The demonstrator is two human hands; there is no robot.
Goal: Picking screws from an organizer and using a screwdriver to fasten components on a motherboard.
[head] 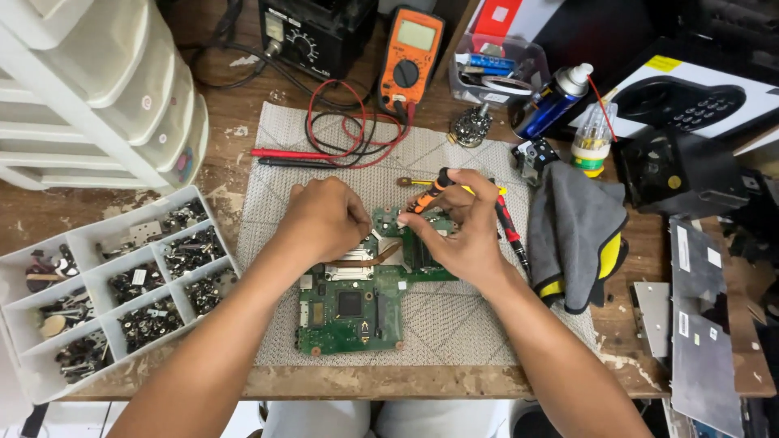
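Right hand fingers pinch a small orange-and-black screwdriver, tilted, tip down at the top edge of a green laptop motherboard. Left hand lies curled on the board's upper left part, fingertips tucked under toward the screwdriver tip; whether it grips anything cannot be told. Just below the left hand, a copper heat pipe and a silver heatsink plate sit on the board. A black square chip shows lower on the board.

The board lies in the middle of a grey woven mat on a wooden worktop. A red-and-black screwdriver lies on the mat just right of the right hand, and a yellow-handled tool is partly hidden behind it. Red and black test probes lie along the mat's upper left, their leads looping to an orange multimeter at the back edge.

Right of the mat: a grey-and-yellow cloth, a blue spray can, a small bottle. Left front corner: a white compartment tray of screws. Back left: a white drawer unit. Back centre: a black soldering station. Right edge: grey metal panels.
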